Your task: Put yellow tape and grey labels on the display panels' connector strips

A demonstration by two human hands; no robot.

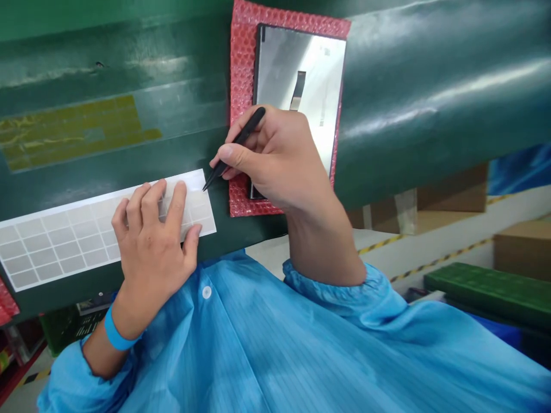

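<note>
My left hand (157,229) lies with spread fingers on a white sheet of grey rectangular stickers (81,229), near its right end. Between the thumb and fingers of my right hand (275,155) is a pair of black tweezers (241,140), slanting down to the left. Their tip meets the sheet's upper right corner area; whether it grips a sticker I cannot tell. Behind my right hand lies a flat silver display panel (279,63) with a dark strip (298,89) on its back. Red bubble wrap (243,57) is underneath the panel, and my hand hides its lower part.
A clear sheet with yellow tape pieces (77,129) lies at the left on the green table mat (413,109). Past the table's near edge, cardboard boxes (451,189) and a green crate (491,287) stand at the right. More red bubble wrap (6,301) shows at the left edge.
</note>
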